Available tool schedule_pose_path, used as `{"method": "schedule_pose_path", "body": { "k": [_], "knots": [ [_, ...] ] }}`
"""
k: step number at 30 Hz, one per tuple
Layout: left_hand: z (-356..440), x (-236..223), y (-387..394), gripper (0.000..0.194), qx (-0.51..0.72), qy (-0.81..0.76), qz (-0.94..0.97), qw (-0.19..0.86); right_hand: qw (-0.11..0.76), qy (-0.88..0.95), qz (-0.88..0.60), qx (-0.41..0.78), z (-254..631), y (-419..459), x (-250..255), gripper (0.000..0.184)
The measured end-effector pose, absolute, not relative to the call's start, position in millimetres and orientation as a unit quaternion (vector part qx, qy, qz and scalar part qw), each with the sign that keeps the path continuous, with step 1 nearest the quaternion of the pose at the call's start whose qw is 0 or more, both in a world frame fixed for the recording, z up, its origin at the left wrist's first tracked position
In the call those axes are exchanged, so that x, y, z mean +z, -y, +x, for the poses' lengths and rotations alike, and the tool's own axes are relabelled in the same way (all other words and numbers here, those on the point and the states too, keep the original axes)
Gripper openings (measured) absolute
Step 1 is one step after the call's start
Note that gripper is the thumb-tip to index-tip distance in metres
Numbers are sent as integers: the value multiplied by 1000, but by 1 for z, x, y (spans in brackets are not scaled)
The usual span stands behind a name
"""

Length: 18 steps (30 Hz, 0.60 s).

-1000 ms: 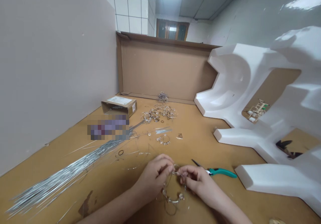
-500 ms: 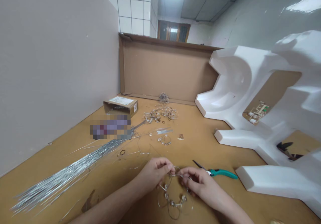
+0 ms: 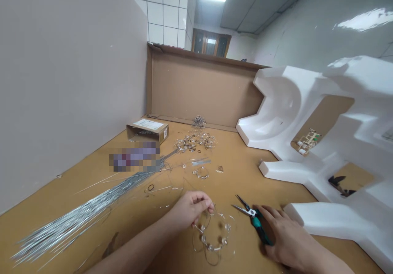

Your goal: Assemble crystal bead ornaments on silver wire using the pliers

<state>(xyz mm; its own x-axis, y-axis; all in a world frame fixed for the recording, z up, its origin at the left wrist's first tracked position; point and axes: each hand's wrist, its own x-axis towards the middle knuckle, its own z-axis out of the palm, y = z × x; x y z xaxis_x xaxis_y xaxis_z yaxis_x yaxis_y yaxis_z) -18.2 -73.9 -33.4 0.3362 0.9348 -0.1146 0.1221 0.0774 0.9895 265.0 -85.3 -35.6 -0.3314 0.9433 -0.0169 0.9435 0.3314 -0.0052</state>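
Observation:
My left hand (image 3: 194, 209) is closed in a pinch on a loop of thin wire strung with clear beads (image 3: 211, 247). Loose wire ends curl out around the loop, which hangs below the fingertips, close to the tabletop. To the right, my right hand (image 3: 285, 236) wraps round the green-handled pliers (image 3: 256, 222). The jaws of the pliers are apart and point up and to the left; part of the handles is hidden under the fingers.
A bundle of straight wires (image 3: 101, 203) lies at left beside an open cardboard box (image 3: 147, 130). Several beaded wire pieces (image 3: 196, 139) are heaped ahead, with one beaded ring (image 3: 202, 175) nearer. White foam packing (image 3: 325, 220) stands along the right; a cardboard wall (image 3: 199, 87) closes the back.
My right hand has let go of the beaded wire loop, moved right and taken hold of the pliers, which have turned and opened. My left hand stays on the loop.

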Motion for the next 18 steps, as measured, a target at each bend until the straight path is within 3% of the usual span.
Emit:
{"method": "schedule_pose_path", "body": {
  "k": [4, 10, 18],
  "knots": [
    [-24, -35, 72, 32, 355, -411, 605, 583, 17, -836, 545, 59, 260, 88, -34, 67],
    [-28, -37, 71, 31, 343, -387, 622, 588, -17, -837, 541, 84, 266, 89, -16, 26],
    [-23, -31, 77, 28, 343, -396, 621, 583, -16, -893, 434, 113, 241, 112, 34, 15]
  ]
}}
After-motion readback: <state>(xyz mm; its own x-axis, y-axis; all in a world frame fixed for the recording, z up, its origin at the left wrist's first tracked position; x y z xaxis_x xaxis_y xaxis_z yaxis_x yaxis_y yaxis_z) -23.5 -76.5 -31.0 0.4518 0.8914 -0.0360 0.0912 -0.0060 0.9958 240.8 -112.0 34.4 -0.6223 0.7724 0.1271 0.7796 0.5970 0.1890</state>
